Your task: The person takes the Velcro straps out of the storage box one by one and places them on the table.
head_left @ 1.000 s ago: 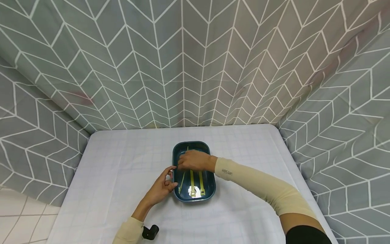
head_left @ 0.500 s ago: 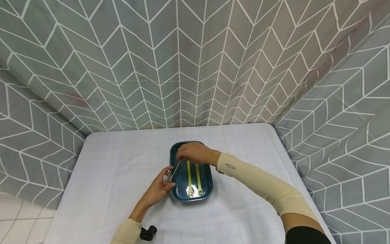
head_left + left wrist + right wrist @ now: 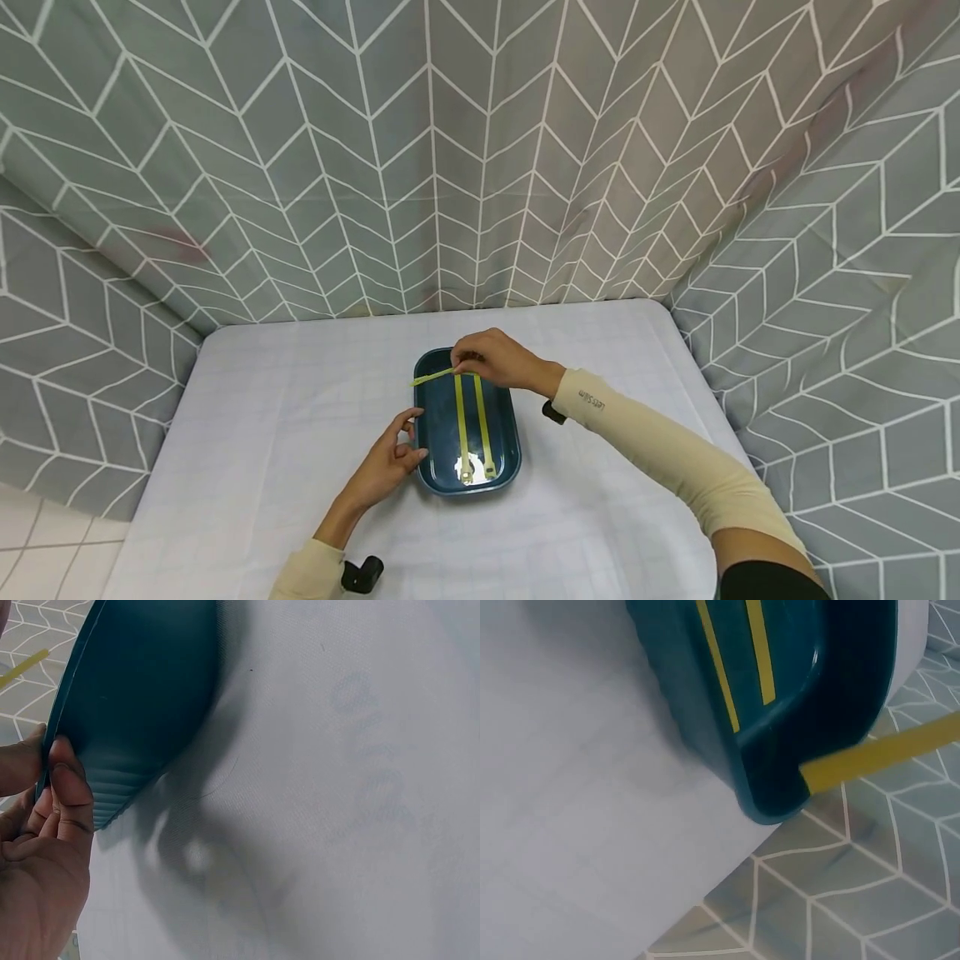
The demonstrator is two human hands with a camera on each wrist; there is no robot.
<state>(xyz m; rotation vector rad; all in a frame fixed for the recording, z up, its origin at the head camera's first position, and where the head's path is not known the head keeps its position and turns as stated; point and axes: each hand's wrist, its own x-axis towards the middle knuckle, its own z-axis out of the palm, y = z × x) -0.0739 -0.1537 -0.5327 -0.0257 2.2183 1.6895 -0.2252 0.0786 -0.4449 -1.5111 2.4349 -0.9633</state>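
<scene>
A dark teal tray (image 3: 438, 437) with raised walls stands on the table. My left hand (image 3: 381, 468) pinches its left rim; in the left wrist view the fingers (image 3: 71, 784) are on the outer wall and the thumb is across the rim. Over the tray's far part, my right hand (image 3: 501, 360) pinches a thin yellow strap (image 3: 432, 377), raised and pointing left past the rim. In the right wrist view the held strap (image 3: 885, 756) crosses the tray's corner, the hand itself out of sight. Two more yellow straps (image 3: 462, 429) with slotted ends lie lengthwise in the tray.
A white cloth (image 3: 285, 400) covers the table. Grey patterned curtains (image 3: 465, 167) hang behind it and along both sides. A black wrist camera (image 3: 363, 575) sits by the left forearm, another (image 3: 553, 412) under the right wrist.
My right hand has lifted the strap from the tray's left side and moved away and to the right, turning the strap nearly crosswise. My left hand stays at the rim.
</scene>
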